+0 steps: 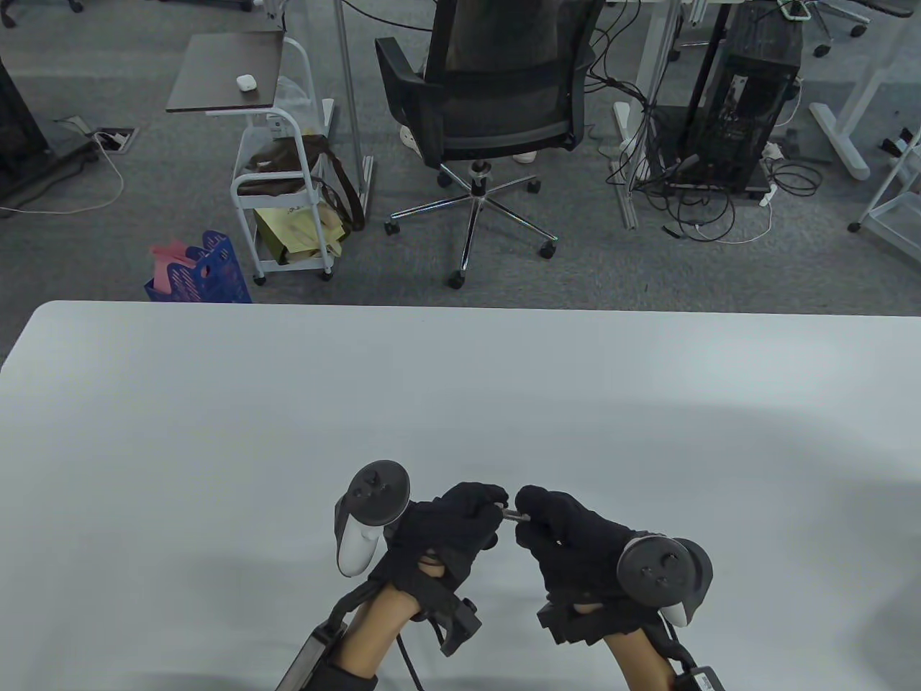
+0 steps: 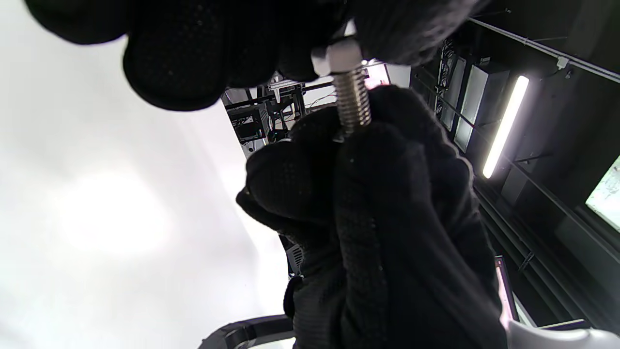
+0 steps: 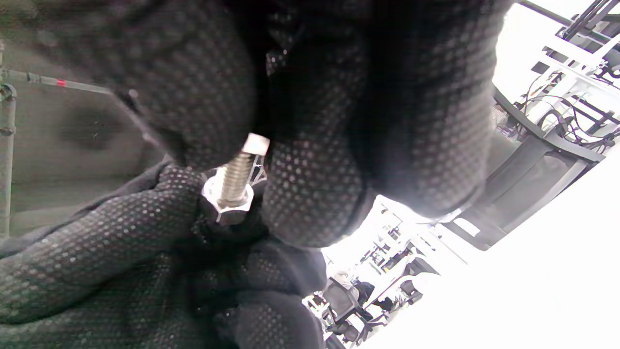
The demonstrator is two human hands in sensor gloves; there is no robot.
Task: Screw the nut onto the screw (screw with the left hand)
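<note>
Left hand (image 1: 450, 522) pinches the hex nut (image 3: 227, 201) on the silver threaded screw (image 2: 352, 99); right hand (image 1: 568, 536) grips the screw.

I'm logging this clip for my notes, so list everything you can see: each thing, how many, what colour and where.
screw: one, silver, held in the air between both hands over the table's near edge
nut: one, silver, threaded on the screw, at the left fingers
table: one, white, fills the lower view
office chair: one, black, on the floor beyond the table
cart: one, white, floor at far left, holding bags
crate: one, blue, beside the cart
left hand: black glove, grips the nut
right hand: black glove, grips the screw
</note>
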